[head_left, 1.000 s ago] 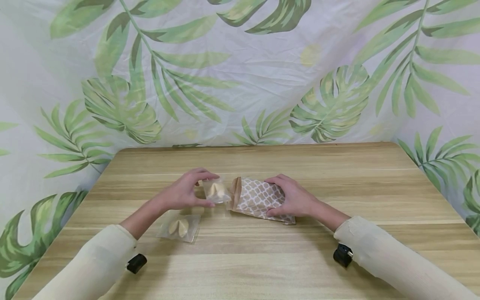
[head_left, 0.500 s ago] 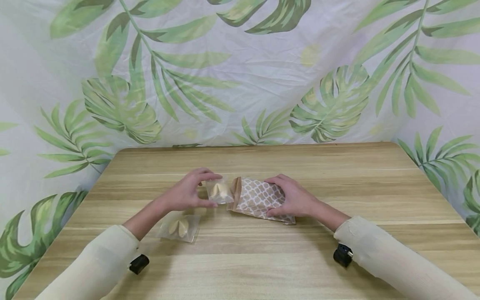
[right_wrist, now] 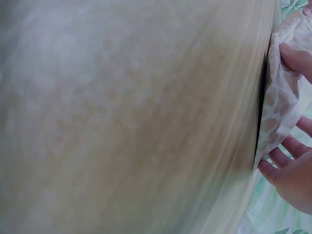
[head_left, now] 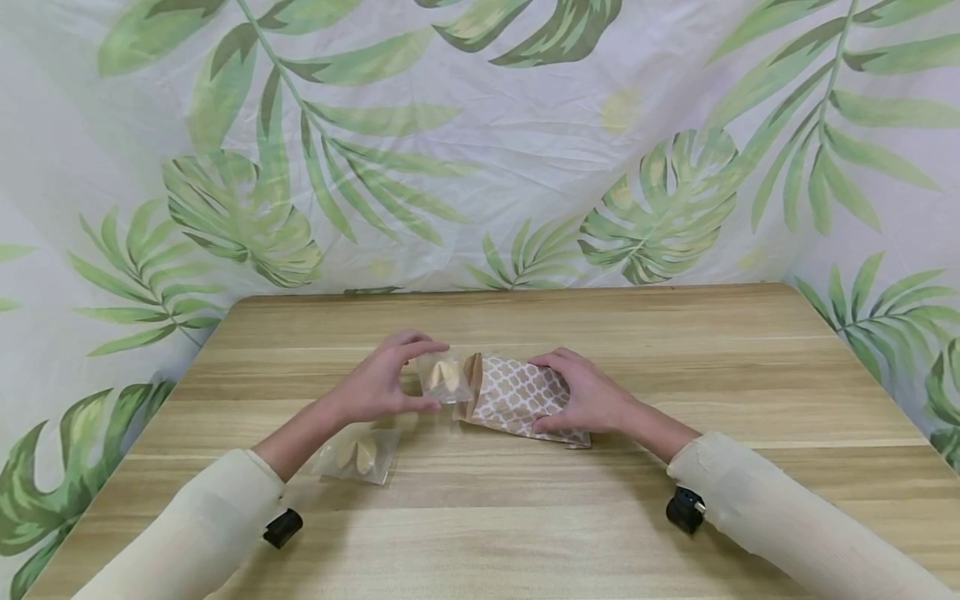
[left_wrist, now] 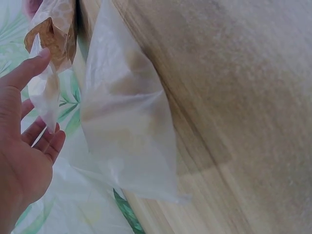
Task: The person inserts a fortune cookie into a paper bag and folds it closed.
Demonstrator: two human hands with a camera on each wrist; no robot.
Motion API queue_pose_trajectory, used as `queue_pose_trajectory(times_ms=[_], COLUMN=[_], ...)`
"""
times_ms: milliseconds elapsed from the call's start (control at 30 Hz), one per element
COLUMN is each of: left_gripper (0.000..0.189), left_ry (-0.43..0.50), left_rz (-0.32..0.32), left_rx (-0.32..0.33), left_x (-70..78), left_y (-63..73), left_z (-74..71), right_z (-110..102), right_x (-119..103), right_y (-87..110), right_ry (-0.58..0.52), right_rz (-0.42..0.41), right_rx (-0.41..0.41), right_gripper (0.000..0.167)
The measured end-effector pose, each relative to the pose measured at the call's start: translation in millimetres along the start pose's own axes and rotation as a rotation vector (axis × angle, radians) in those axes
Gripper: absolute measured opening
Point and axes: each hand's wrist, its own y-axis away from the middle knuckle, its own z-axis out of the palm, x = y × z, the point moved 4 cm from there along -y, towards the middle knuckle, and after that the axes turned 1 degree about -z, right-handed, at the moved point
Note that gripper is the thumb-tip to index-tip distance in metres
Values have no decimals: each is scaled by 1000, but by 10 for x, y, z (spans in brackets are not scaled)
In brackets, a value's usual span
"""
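My left hand [head_left: 382, 379] pinches a clear-wrapped fortune cookie [head_left: 446, 378] between thumb and fingers, right at the mouth of a patterned paper bag [head_left: 517, 396]. In the left wrist view the wrapped cookie [left_wrist: 46, 92] overlaps the bag's brown opening [left_wrist: 51, 41]. The bag lies on its side, brown with a white lattice print, its mouth facing left. My right hand [head_left: 588, 396] grips the closed end of the bag, thumb on the near edge and fingers on the far edge. A second wrapped fortune cookie [head_left: 358, 455] lies on the table below my left wrist.
The wooden table [head_left: 525, 533] reaches back to a white curtain [head_left: 525, 167] printed with green leaves. A black wrist camera [head_left: 283, 528] hangs under the left sleeve, and another black wrist camera [head_left: 686, 510] under the right.
My left hand has shifted a little to the right with the wrapped cookie, bringing it up to the bag's mouth. The right hand and the bag have stayed put.
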Motion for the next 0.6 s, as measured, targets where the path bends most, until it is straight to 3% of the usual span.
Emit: queue_pose_trajectory(times_ms=[300,600], left_gripper=[75,73], left_ry=[-34,-91], left_rz=[35,129], left_rx=[12,46], left_x=[12,76], left_y=[-13,-32], left_z=[10,32], right_z=[10,10], right_x=[4,16], right_y=[-7,-5], right_ry=[2,5], right_rz=[-7,-2], right_rx=[0,-3], right_gripper=[91,91])
